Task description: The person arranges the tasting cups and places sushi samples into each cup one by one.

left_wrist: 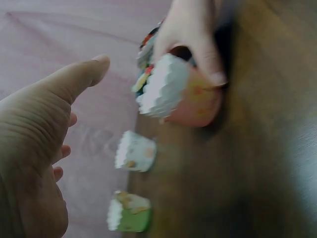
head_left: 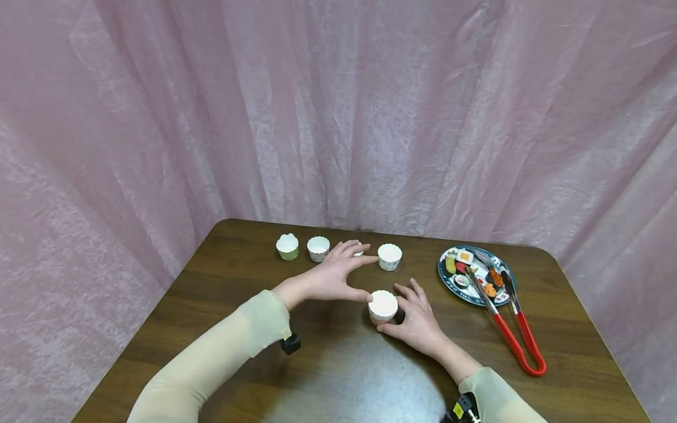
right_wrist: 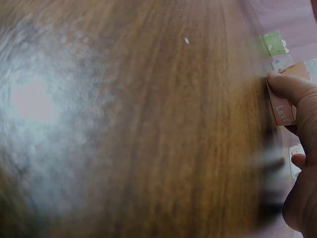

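Note:
A pink paper baking cup [head_left: 382, 317] with a white scalloped rim stands near the middle of the table. My right hand [head_left: 419, 324] holds it from the right, thumb on the near side and fingers behind. In the right wrist view, "LOVE" lettering shows on the cup's wall [right_wrist: 282, 113]. My left hand [head_left: 330, 281] hovers to the left with fingers spread and its thumb apart from the cup. Beyond it a green baking cup [head_left: 288, 254], a white one [head_left: 318, 256] and a patterned one [head_left: 389, 263] stand in a row; the left fingers mostly hide another.
At the right, a dark-rimmed plate [head_left: 443, 275] carries several pieces of toy sushi. Red-handled tongs [head_left: 509, 338] lie across the plate and onto the wooden table [head_left: 227, 317]. A pink curtain [head_left: 338, 117] hangs behind the table's back edge.

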`<state>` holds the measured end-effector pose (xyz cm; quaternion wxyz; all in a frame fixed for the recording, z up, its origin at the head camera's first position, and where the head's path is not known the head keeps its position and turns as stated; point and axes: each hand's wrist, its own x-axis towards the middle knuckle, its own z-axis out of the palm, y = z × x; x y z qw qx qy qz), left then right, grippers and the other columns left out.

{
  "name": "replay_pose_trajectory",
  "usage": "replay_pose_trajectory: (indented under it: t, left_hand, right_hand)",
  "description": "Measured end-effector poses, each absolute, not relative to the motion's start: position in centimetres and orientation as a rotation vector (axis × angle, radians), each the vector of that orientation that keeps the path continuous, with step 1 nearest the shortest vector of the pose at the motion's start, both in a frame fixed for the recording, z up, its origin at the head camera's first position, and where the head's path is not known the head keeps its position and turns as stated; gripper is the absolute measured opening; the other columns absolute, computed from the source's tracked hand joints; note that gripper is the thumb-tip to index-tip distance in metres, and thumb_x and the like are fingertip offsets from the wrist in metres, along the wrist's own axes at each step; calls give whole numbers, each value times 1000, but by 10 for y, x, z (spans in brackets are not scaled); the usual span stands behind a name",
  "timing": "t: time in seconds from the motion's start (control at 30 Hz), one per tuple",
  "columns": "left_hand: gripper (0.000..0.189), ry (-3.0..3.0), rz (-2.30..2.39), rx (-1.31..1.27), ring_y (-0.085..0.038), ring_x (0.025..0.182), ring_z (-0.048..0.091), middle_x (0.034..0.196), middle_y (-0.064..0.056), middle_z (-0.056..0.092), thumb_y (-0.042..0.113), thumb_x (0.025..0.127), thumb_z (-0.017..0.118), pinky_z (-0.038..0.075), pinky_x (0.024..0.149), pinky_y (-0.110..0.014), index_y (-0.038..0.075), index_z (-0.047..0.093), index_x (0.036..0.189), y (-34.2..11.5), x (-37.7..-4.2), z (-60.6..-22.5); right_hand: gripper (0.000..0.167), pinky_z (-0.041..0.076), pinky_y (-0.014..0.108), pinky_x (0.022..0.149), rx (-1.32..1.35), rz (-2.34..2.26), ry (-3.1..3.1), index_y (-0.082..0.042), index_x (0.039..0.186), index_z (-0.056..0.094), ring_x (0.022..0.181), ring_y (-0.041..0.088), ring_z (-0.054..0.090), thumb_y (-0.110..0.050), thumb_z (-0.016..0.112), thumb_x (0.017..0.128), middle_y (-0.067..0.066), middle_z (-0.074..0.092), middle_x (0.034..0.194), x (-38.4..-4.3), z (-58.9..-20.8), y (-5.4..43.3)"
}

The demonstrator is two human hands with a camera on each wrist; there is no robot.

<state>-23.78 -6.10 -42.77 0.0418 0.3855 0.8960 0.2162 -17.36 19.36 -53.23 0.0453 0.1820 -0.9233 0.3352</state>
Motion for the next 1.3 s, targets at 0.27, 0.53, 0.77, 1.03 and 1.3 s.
replay_pose_trajectory:
  t: [0.27, 0.53, 0.77, 1.03, 1.3]
  left_hand:
    - [89, 2681, 703, 1157, -35, 155, 9, 167, -4, 24, 64, 83, 76, 12, 120, -63, 27, 43, 157, -54, -221, -460]
    - [88, 2667, 736, 1123, -30, 155, 10, 165, -9, 29, 63, 84, 76, 12, 120, -63, 24, 45, 156, -43, -218, -479]
    - [86, 2658, 749, 1096, -34, 155, 11, 165, -9, 29, 63, 85, 75, 12, 119, -64, 25, 46, 156, -39, -217, -487]
    - [81, 2665, 752, 1098, -35, 154, 13, 165, -9, 31, 62, 86, 74, 13, 119, -64, 25, 48, 154, -38, -218, -489]
    - [77, 2653, 783, 1088, -36, 154, 13, 164, -10, 32, 62, 88, 72, 12, 118, -65, 23, 52, 151, -38, -218, -492]
  right_hand:
    - [54, 16, 72, 114, 555, 1018, -2805, -15, 112, 74, 152, 45, 13, -49, 90, 74, 17, 46, 154, -173, -534, 194]
    - [52, 17, 74, 112, 550, 1022, -2801, -16, 112, 74, 151, 46, 13, -50, 89, 75, 18, 47, 153, -173, -536, 196]
    - [52, 18, 73, 113, 539, 1007, -2816, -15, 112, 74, 152, 45, 13, -52, 86, 78, 18, 47, 153, -173, -537, 195]
    - [53, 17, 72, 113, 553, 995, -2803, -13, 112, 74, 151, 45, 14, -53, 84, 79, 17, 47, 153, -174, -536, 194]
    - [54, 18, 73, 113, 556, 1005, -2804, -14, 116, 74, 151, 46, 14, -47, 88, 76, 17, 47, 153, -174, -535, 193]
